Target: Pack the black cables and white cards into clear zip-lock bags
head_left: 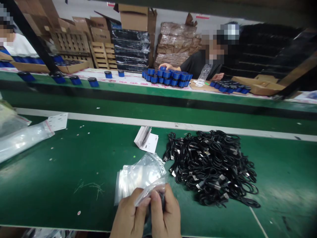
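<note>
- Both hands were together at the near edge of the desk. The left hand (128, 215) and right hand (167, 215) were pinched on one small clear plastic bag (148, 192), thumbs pressed at its mouth.
- Something dark showed inside that bag by the right thumb. It was likely a cable, but too hidden to be sure.
- Just beyond the knuckles lay a loose stack of flat clear plastic bags (135, 180), which looked empty.
- To the right of the stack, a big tangled heap of black coiled cables (210, 165) spread towards the far edge of the green-topped desk (74, 165).
- Progress, as a judgement: one bag was being dealt with and no filled bags could be seen anywhere, so with that heap lying loose, most of the bagging looked undone.
- A small fanned pile of white paper leaflets (146, 139) sat near the far edge, its print too small to read.
- At the left edge lay large crumpled clear plastic sacks (22, 140), and a white card (58, 121) with marks too faint to make out.
- Across the belt, shiny blue cylinders with black tops (167, 77) were clustered on the far bench.
- A co-worker's hand (168, 66) rested on them.
- A white strip (128, 81) carried repeated red lettering, not legible.
</note>
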### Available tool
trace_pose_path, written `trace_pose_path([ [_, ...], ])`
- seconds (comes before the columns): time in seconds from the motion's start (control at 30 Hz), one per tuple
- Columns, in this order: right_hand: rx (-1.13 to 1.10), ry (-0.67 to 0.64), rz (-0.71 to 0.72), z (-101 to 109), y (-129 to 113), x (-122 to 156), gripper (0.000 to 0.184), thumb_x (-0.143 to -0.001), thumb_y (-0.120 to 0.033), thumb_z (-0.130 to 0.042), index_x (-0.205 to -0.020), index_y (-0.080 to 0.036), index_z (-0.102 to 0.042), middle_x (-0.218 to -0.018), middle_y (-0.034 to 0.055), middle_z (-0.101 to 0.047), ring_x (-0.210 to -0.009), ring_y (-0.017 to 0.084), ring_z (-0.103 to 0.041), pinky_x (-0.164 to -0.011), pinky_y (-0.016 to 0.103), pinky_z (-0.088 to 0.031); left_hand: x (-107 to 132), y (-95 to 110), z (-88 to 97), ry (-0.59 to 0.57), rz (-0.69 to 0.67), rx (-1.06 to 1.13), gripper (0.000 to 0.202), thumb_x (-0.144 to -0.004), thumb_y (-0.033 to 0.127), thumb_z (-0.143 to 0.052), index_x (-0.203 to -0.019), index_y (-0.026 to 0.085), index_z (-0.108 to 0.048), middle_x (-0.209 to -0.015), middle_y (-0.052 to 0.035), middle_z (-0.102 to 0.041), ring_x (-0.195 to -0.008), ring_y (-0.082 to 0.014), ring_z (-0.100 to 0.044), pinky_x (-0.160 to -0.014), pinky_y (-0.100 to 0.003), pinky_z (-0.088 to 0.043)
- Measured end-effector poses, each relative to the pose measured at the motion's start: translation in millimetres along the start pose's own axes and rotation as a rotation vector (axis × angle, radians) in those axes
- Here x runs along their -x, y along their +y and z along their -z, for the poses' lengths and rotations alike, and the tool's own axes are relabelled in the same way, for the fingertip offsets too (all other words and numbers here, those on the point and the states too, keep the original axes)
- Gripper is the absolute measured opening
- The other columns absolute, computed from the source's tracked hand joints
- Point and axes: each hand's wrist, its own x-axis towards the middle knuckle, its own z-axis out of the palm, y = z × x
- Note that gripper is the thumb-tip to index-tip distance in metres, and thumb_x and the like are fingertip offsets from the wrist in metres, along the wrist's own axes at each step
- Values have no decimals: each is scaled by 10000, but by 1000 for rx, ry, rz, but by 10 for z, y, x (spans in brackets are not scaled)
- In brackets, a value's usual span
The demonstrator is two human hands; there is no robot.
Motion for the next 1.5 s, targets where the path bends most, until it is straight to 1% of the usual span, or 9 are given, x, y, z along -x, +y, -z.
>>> trace_pose_path([
  [0.1,1,-30,59,9,-15,-31,218,-914,-313,-393,-740,-229,-494,-546,-19,-564,-465,139,-518,-488,239,-364,26,-38,-29,11,56,25,415,-890,501,-379,-765,235,-672,-522,4,-596,-497,-175,-572,-680,-259,-497],
  [0.27,0,-134,30,43,-80,-105,204,-910,-311,-403,-740,-223,-475,-547,-27,-540,-467,133,-514,-485,232,-358,3,-10,-18,184,282,150,393,-822,522,-522,-1003,199,-652,-1008,-64,-705,-994,-239,-626,-872,-284,-475],
  [0.47,-7,-192,-63,66,-144,-114,275,-927,-383,-365,-741,-219,-483,-576,-9,-558,-528,152,-540,-510,236,-372,-69,82,43,172,205,197,403,-849,560,-475,-837,200,-654,-800,-28,-704,-734,-184,-636,-684,-235,-495],
  [0.6,28,-226,46,63,-153,-103,284,-912,-311,-369,-692,-212,-520,-544,-8,-562,-467,134,-533,-491,228,-370,1,16,-18,243,159,102,386,-851,553,-473,-845,199,-626,-786,-38,-688,-715,-189,-633,-725,-256,-493],
  [1.0,117,-139,275,17,-77,-82,345,-905,-171,-332,-645,-196,-557,-527,-5,-579,-428,117,-546,-460,213,-369,-9,-59,-50,152,2,53,350,-920,445,-379,-726,227,-572,-628,19,-630,-569,-143,-601,-586,-223,-469],
  [1.17,171,-226,156,83,-90,-117,300,-930,-243,-331,-716,-204,-538,-569,-2,-592,-478,141,-576,-481,227,-398,-63,-106,36,54,-51,-21,275,-930,339,-374,-790,218,-577,-656,11,-657,-594,-143,-629,-589,-208,-485],
  [1.23,161,-236,109,168,-103,-163,192,-921,-265,-387,-920,-188,-564,-723,24,-652,-624,160,-635,-564,224,-453,-83,-105,79,14,-74,-43,253,-932,312,-371,-827,215,-580,-685,9,-675,-612,-140,-642,-592,-199,-483],
  [1.33,111,-290,141,327,-135,-271,273,-894,-250,-459,-1152,-202,-533,-993,59,-657,-878,179,-637,-756,249,-481,-97,-83,118,-24,-75,-31,233,-925,308,-386,-835,219,-581,-690,17,-686,-604,-138,-640,-581,-195,-471],
  [1.5,-35,-477,-145,435,-149,-434,172,-866,-302,-516,-859,-190,-647,-681,4,-635,-607,149,-588,-559,225,-447,-107,-3,135,-78,135,146,268,-878,436,-468,-824,204,-591,-665,12,-635,-629,-152,-588,-598,-219,-431],
])
